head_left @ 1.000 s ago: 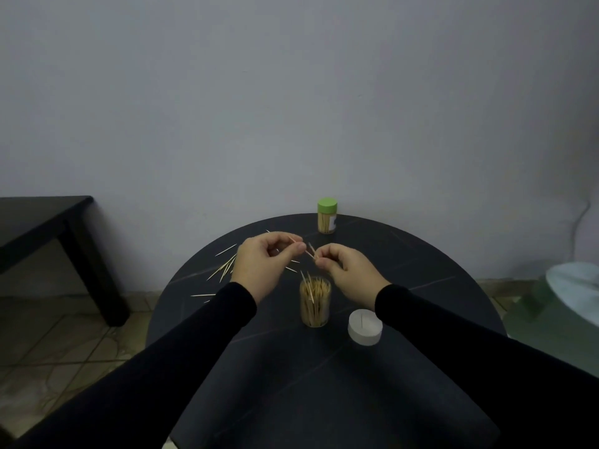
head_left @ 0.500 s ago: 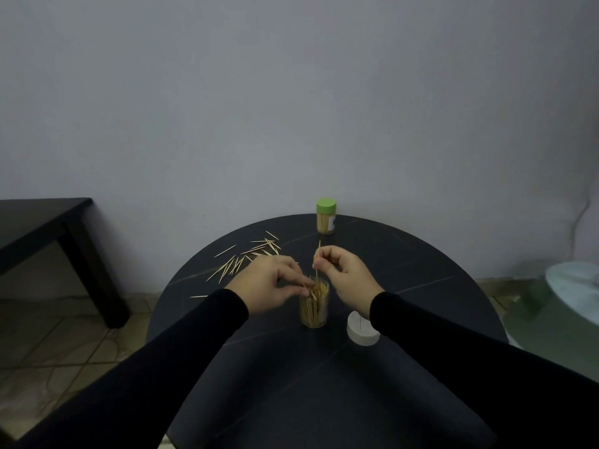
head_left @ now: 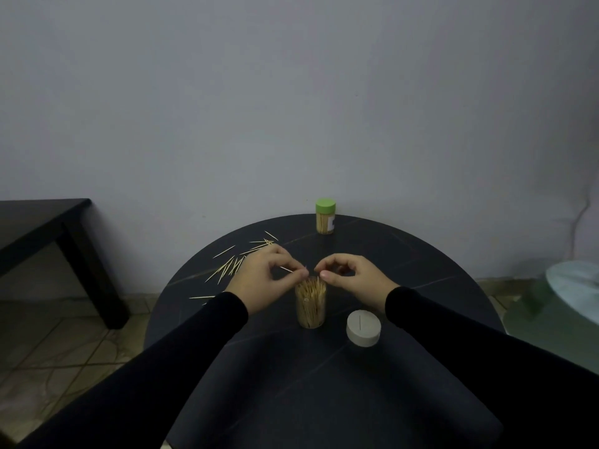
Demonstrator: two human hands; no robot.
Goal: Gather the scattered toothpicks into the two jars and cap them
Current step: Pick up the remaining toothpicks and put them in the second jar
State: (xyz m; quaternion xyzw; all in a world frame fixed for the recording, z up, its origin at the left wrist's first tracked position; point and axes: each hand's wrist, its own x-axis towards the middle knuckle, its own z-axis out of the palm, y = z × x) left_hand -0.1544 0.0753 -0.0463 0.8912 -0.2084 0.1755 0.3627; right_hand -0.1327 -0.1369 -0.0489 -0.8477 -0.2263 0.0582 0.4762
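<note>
An open clear jar (head_left: 310,303) packed with upright toothpicks stands mid-table. Its white cap (head_left: 363,328) lies to its right, top up. My left hand (head_left: 265,281) hovers just left of the jar mouth and pinches one toothpick (head_left: 287,269) between thumb and forefinger. My right hand (head_left: 353,278) is at the jar's right rim, thumb and forefinger pinched on the top of a toothpick standing in the mouth. Several loose toothpicks (head_left: 231,264) lie scattered behind my left hand. A second jar with a green cap (head_left: 325,220) stands shut at the table's far edge.
The round black table (head_left: 421,260) ends close behind the green-capped jar, near a grey wall. A dark low table (head_left: 42,228) stands to the left over a tiled floor. A pale green object (head_left: 570,286) sits off the right edge.
My left hand rose from the jar's side and now shows a toothpick in its pinch. My right hand lowered its toothpick down to the jar mouth.
</note>
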